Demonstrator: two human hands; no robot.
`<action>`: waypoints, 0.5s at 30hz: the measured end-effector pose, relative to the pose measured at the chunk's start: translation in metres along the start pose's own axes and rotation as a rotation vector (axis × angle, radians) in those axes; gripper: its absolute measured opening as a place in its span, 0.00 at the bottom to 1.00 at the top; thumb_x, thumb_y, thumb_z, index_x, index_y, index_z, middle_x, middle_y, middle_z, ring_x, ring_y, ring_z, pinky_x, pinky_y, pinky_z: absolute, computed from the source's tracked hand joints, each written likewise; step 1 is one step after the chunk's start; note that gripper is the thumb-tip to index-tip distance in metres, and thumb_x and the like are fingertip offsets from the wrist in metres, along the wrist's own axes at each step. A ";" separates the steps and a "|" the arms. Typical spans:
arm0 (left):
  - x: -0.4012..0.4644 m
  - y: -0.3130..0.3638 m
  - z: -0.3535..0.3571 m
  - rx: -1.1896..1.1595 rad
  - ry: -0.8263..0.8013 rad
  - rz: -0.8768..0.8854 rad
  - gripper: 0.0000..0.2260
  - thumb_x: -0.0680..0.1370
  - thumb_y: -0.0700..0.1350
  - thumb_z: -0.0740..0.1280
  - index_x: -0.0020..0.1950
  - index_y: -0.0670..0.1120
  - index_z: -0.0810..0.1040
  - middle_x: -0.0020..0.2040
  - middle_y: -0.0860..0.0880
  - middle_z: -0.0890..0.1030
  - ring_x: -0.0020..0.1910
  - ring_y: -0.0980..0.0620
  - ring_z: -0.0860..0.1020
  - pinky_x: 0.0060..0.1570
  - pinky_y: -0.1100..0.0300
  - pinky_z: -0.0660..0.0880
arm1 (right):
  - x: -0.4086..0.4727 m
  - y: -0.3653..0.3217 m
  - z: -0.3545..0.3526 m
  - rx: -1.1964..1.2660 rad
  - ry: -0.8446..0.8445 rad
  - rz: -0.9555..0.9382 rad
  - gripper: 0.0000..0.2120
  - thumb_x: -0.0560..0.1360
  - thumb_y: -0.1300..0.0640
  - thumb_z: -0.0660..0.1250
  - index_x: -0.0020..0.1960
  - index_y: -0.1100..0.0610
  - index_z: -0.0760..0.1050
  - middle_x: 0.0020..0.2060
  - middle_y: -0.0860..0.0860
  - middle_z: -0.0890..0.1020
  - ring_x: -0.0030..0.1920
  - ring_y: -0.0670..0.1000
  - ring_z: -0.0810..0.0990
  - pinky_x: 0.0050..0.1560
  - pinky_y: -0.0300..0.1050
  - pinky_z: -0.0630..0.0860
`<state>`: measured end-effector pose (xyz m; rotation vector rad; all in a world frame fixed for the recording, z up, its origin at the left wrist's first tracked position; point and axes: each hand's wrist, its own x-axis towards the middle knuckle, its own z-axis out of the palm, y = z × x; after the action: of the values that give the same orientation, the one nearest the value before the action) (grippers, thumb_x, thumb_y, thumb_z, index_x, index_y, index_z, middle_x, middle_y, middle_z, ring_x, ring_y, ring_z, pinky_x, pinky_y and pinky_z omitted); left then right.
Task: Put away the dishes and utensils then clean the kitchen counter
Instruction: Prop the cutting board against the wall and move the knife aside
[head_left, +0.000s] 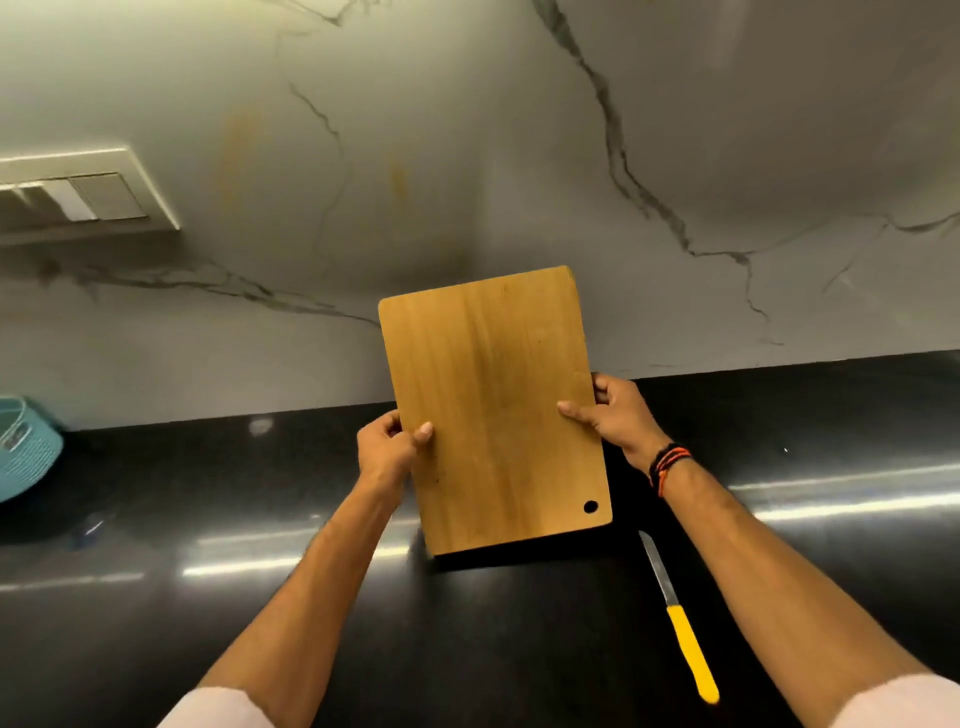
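Observation:
A wooden cutting board (493, 410) with a small hole near its lower right corner is held up above the black counter (260, 597), tilted toward the marble wall. My left hand (387, 447) grips its left edge, thumb on the front face. My right hand (610, 413) grips its right edge the same way. A knife (680, 618) with a yellow handle lies on the counter below and to the right of the board, blade pointing away from me.
A light blue plastic basket (26, 447) sits at the far left edge of the counter. A switch panel (88, 195) is mounted on the marble backsplash (727, 156) at upper left. Glossy counter surface stretches to both sides.

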<state>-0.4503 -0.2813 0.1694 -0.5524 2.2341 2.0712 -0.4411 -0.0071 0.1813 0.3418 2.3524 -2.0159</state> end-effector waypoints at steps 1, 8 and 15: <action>0.007 0.004 0.001 0.026 -0.004 0.042 0.13 0.76 0.39 0.72 0.60 0.41 0.79 0.54 0.46 0.82 0.54 0.45 0.80 0.55 0.48 0.78 | 0.004 -0.003 0.001 -0.005 0.023 -0.013 0.18 0.72 0.63 0.75 0.61 0.59 0.77 0.50 0.49 0.83 0.49 0.44 0.81 0.47 0.38 0.78; 0.059 0.035 0.014 0.193 0.047 0.204 0.08 0.73 0.42 0.76 0.50 0.48 0.82 0.47 0.49 0.84 0.48 0.48 0.83 0.54 0.48 0.80 | 0.051 -0.017 0.006 -0.039 0.126 -0.067 0.23 0.71 0.62 0.76 0.64 0.59 0.75 0.55 0.50 0.80 0.58 0.51 0.79 0.64 0.49 0.75; 0.098 0.055 0.033 0.241 0.124 0.254 0.14 0.73 0.41 0.75 0.58 0.43 0.81 0.52 0.47 0.83 0.50 0.50 0.80 0.58 0.52 0.78 | 0.105 -0.022 0.012 -0.056 0.122 -0.066 0.25 0.73 0.61 0.75 0.68 0.59 0.73 0.58 0.50 0.80 0.60 0.51 0.78 0.65 0.50 0.75</action>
<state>-0.5647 -0.2693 0.1917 -0.4080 2.7032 1.8706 -0.5489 -0.0064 0.1839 0.4023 2.5190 -2.0065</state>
